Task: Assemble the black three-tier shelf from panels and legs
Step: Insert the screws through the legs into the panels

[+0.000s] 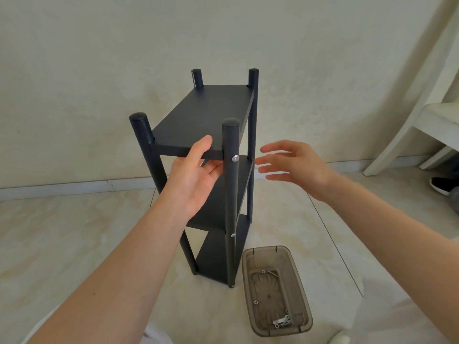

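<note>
**Left hand on the shelf's top panel, right hand free beside it**

The left hand (196, 175) reaches forward from a bare forearm and grips the near edge of the top panel (203, 115). Its thumb lies on the panel's upper face and its fingers curl underneath. The right hand (295, 167) hovers just right of the black shelf (229, 194), level with that panel. Its fingers are straight, spread and released, holding nothing and touching nothing.

The shelf stands upright on the pale tiled floor (74, 232). Three flat panels are stacked between four round legs, whose capped ends rise above the top panel. A silver screw head (235, 158) shows on the near right leg at the top panel's height. Another sits lower on the same leg.

Near the shelf's foot, to its right, lies a translucent brown tray (293, 276) holding a few small metal fasteners (282, 321).
</note>
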{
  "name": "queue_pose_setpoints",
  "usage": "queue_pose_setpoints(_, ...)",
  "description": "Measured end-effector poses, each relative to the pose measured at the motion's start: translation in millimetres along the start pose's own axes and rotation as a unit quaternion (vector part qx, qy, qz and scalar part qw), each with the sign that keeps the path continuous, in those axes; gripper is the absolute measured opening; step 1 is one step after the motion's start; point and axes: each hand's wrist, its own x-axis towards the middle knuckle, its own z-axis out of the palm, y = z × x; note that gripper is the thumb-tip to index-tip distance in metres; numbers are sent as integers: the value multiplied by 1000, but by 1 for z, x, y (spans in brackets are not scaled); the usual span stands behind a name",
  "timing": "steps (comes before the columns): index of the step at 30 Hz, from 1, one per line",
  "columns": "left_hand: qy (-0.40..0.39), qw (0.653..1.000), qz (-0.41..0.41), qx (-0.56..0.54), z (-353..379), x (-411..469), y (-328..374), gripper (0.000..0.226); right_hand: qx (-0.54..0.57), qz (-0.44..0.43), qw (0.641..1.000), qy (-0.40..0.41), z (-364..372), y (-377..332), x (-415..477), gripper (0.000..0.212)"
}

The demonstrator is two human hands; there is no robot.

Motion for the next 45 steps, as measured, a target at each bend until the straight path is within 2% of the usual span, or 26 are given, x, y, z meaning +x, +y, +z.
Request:
queue_pose_setpoints(3,-9,1000,-2,-12,-1,-2,1,22,-83,109,990,-25,-4,43,8,15)
queue_pose_setpoints(7,-14,1000,0,-22,-1,-1,1,31,-166,193,966,-46,7,115,12,15)
queue_pose_setpoints(9,-15,999,4,-30,-1,1,-1,37,-192,229,952,-64,17,155,11,16)
queue_pose_setpoints(14,-41,998,10,-44,2,-1,-4,18,-226,272,930,-102,46,249,-10,7)
queue_pose_setpoints(16,-51,998,17,-44,1,-2,-4,15,-260,287,912,-135,60,279,-20,12)
queue_pose_setpoints(18,-57,997,21,-45,2,-3,-5,17,-280,295,899,-162,73,308,-28,19)
queue_pose_setpoints(21,-58,997,25,-42,1,-3,-6,16,-301,304,883,-195,89,339,-34,13)
queue_pose_setpoints(24,-69,996,35,-44,1,-4,-5,13,-317,306,873,-209,99,358,-35,21)
queue_pose_setpoints(31,-95,994,51,-3,-1,-7,-5,11,-374,263,856,-242,112,381,-36,19)
queue_pose_setpoints(38,-107,993,52,-14,-2,-7,-4,10,-430,253,831,-245,124,396,-44,23)
queue_pose_setpoints(41,-101,993,54,-11,-1,-7,-5,9,-426,244,839,-236,122,397,-44,22)
queue_pose_setpoints(45,-110,992,51,-15,-1,-7,-5,10,-394,237,866,-199,118,397,-43,10)
